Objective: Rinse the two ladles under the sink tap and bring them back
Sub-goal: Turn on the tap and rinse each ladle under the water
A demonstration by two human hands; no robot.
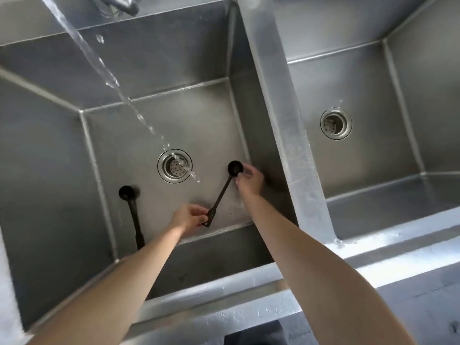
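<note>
Stainless steel double sink (293,135), two basins side by side, both of the person's bare arms reaching down into the left basin (49,145). Left hand (188,216) is pinching the flat, perforated handle end of a black ladle (221,195), fingers curled round it. From that pinch the handle is running up and to the right, ending in the round bowl close to the basin's right wall. Right hand (250,181) is sitting at that far end of the same ladle, fingers bent and touching the rim of the bowl; whether they are actually gripping it, cannot tell.

Second black ladle (132,215) is lying free on the basin floor, left of the left hand's grip and apart from it, bowl pointing away from the person, handle disappearing behind the left forearm. Neither hand is touching it.

Water stream (119,85) is pouring in a slant from the tap (119,2) at the top edge, landing at the left drain strainer (175,166), which is above the pinch and left of the held ladle's bowl. Stream is not hitting either ladle. Droplets are showing on the floor just right of the held handle.

Right basin is holding only its own drain strainer (336,123), well right of both hands.
</note>
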